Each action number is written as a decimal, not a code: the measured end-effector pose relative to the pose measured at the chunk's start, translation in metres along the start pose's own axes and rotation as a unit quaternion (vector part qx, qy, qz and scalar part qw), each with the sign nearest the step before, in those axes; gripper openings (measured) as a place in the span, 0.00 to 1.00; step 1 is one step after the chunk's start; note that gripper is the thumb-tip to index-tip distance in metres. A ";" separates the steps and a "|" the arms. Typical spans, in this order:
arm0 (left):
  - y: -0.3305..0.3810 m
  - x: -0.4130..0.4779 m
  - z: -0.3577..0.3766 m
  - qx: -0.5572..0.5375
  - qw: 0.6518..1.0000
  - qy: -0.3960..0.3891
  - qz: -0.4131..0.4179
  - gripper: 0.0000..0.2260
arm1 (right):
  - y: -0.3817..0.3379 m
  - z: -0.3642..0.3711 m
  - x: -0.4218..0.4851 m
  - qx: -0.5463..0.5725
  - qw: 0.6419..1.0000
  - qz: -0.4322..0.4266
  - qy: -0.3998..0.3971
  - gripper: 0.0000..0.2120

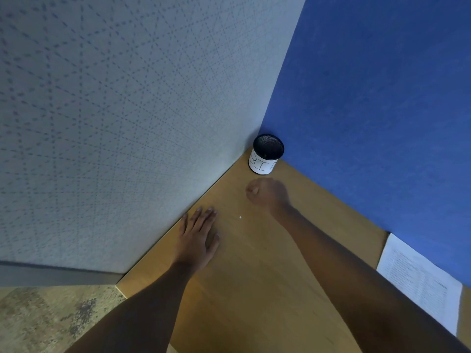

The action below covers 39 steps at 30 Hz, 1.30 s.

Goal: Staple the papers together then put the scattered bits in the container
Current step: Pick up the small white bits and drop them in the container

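A black mesh container (267, 154) with a white label marked "BIN" stands in the desk's far corner. My right hand (267, 193) hovers just in front of it, blurred, fingers curled shut; whether it holds anything is hidden. My left hand (198, 238) lies flat on the wooden desk (254, 276), fingers spread, close to the grey partition. One tiny white paper bit (240, 217) rests on the desk between the two hands. The printed papers (420, 278) lie at the right against the blue partition. No stapler is in view.
A grey patterned partition (127, 110) closes the left side and a blue partition (382, 98) the right, meeting behind the container. The desk's left edge drops to speckled carpet (51, 319) at the lower left.
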<state>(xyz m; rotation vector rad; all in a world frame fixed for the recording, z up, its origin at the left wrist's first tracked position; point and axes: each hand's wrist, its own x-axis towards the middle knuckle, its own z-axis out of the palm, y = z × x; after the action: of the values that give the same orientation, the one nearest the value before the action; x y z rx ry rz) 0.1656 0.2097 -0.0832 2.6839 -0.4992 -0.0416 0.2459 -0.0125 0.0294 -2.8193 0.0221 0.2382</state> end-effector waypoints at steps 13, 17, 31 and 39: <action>0.002 0.000 -0.002 -0.001 1.000 0.002 0.000 0.27 | 0.000 0.041 -0.028 -0.143 0.979 -0.132 -0.063 0.10; 0.002 -0.001 -0.002 -0.004 1.000 0.003 0.000 0.27 | -0.010 0.036 -0.029 -0.184 0.971 -0.131 -0.073 0.11; 0.001 -0.001 0.000 -0.005 1.000 0.003 -0.001 0.27 | -0.037 0.035 -0.016 -0.302 0.936 -0.146 -0.109 0.07; 0.001 -0.002 0.000 -0.003 1.000 0.001 -0.001 0.27 | -0.010 0.042 -0.016 -0.166 0.972 -0.122 -0.117 0.08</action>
<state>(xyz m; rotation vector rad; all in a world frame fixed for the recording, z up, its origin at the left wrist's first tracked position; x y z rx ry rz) 0.1634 0.2094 -0.0826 2.6773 -0.4950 -0.0405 0.2237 0.0100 -0.0039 -3.0605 -0.4533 0.5617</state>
